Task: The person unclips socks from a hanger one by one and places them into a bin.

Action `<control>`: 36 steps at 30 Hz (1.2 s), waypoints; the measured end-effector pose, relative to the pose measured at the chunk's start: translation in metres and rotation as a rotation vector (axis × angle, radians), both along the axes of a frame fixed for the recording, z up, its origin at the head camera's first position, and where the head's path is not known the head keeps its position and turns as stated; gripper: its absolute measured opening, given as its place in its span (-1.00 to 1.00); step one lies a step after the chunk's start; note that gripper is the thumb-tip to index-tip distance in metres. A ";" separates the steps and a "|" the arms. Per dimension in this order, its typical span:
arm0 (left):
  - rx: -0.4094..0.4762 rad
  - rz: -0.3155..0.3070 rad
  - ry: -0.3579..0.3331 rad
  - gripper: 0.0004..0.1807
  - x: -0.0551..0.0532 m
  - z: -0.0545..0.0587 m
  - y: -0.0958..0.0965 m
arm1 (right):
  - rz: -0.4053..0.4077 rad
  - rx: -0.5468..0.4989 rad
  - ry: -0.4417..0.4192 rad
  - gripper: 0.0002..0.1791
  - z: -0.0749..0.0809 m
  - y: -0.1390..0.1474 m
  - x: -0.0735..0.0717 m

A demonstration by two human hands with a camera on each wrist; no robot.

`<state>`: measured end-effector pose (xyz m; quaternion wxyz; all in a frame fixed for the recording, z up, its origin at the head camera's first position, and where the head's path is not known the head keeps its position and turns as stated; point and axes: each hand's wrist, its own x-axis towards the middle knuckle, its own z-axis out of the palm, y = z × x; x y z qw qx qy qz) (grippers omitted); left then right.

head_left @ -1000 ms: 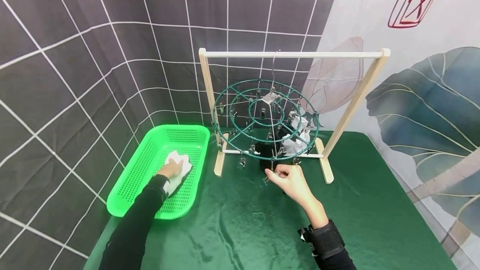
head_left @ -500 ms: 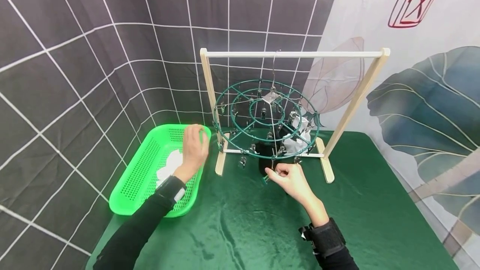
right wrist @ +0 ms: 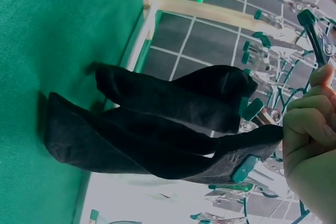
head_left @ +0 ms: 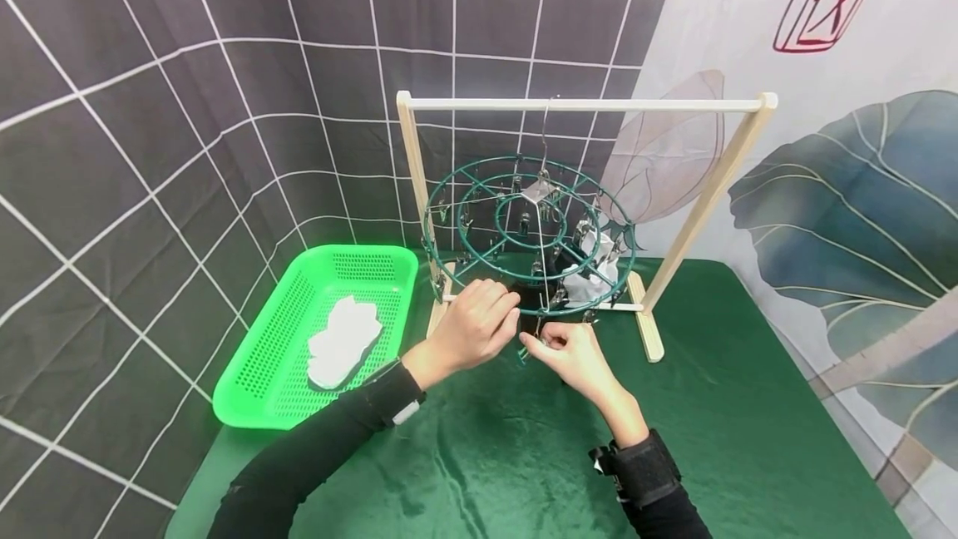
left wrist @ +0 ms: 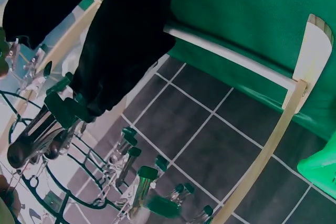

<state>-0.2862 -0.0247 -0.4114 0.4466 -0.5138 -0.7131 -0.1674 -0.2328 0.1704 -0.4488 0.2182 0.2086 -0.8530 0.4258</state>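
Observation:
A round green drying hanger [head_left: 634, 239] with metal clips hangs from a wooden stand. At its front, my right hand [head_left: 576, 356] pinches one clip [right wrist: 314, 38] with green tips. My left hand [head_left: 479, 318] is just left of it, fingers bent at the hanger's front edge; its fingertips are hidden, so I cannot tell whether it holds anything. Black socks [right wrist: 131, 140] hang from clips below the ring, close to the right hand in the right wrist view. A crumpled white and grey cloth piece [head_left: 599, 269] hangs at the ring's right side.
A bright green basket [head_left: 299, 260] stands on the left, with a white piece with a dark underside [head_left: 344, 339] lying in it. The wooden stand [head_left: 696, 206] rises from the green-covered table [head_left: 494, 472]. A tile-patterned curtain [head_left: 322, 106] is behind.
My left hand has left the white piece in the basket and moved right, past the basket's rim, to the hanger beside my right hand. The right hand stays nearly still at the clip.

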 end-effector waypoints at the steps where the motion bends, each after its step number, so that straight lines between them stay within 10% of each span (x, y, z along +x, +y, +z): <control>1: -0.007 0.009 -0.019 -0.75 0.000 0.000 0.000 | 0.003 -0.002 -0.016 -0.46 0.000 0.000 0.001; 6: -0.008 0.047 -0.073 -0.72 -0.003 0.002 -0.002 | 0.019 -0.005 -0.083 -0.59 0.003 0.001 0.007; 15: 0.058 0.103 -0.086 -0.63 -0.015 0.003 -0.013 | -0.137 -0.175 0.096 -0.61 0.004 0.024 0.016; 20: 0.115 0.096 -0.094 -0.59 -0.025 0.003 -0.019 | -0.210 -0.169 -0.013 -0.80 0.004 0.034 0.016; 30: 0.178 0.004 -0.135 -0.59 -0.044 0.001 -0.028 | 0.028 -0.134 0.077 -0.88 0.001 0.013 0.009; 36: 0.214 -0.014 -0.164 -0.58 -0.053 0.001 -0.033 | 0.031 -0.107 -0.100 -0.87 0.033 -0.002 0.023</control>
